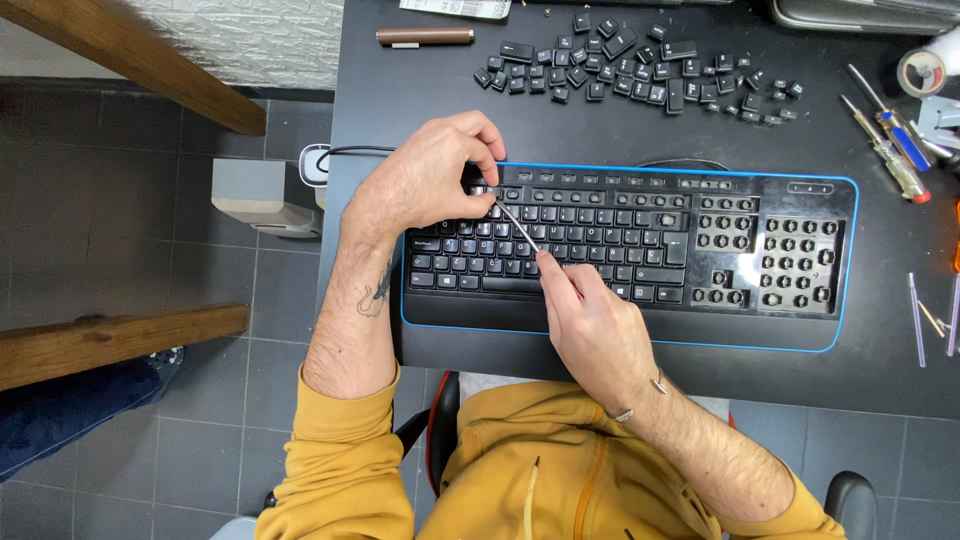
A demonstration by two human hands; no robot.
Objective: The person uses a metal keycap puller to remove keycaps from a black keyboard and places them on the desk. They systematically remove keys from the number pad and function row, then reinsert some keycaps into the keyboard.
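Metal pick (517, 226) | R hand (596, 325) grips | tip under L fingers (482, 160)

On the far side of the black tabletop (420, 100) lies a scattered heap of loose black keycaps (640, 68), with a brown cylindrical case (425, 36) lying on its side to their left near the far edge. At the far right sit a roll of tape (922, 70) and a few screwdrivers (890, 150), one with a blue grip, while thin purple sticks (916, 318) lie nearer along the right edge. Off the tabletop to the left, two wooden beams (120, 340) cross above the dark tiled floor (150, 250), where a small grey box (262, 195) stands.
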